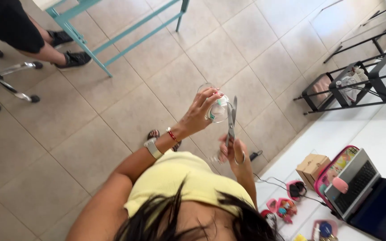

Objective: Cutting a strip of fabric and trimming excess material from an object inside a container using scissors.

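**tile_watcher:** So what are we looking at here? We see the left hand (200, 112) up in front of the body, fingers wrapped around a small clear glass jar (216, 108) with something green and white on it. That grip is closed on the jar, held over the tiled floor (112, 102), not over anything else.

**snipsnap:** Yep, and the right hand (232, 151) sits just below and a bit nearer to us, closed through the handles of a pair of scissors (232, 121). We read the scissors' long axis as nearly upright, blades pointing up and away toward the jar. The tips are right at the jar's right side, touching or almost touching, we can't tell which.

**tile_watcher:** So the jar lies straight above the right hand's grip, along the blade line. Blades look pretty much together to us, but they're thin in the shot.

**snipsnap:** Around it: white tabletop (380, 134) on the right with an open laptop (371, 196), a small cardboard box (311, 167) and some pink bits. Far left there's a teal table frame (126, 31), a chair base (5, 76), and another person's legs (45, 47), well apart from our hands.
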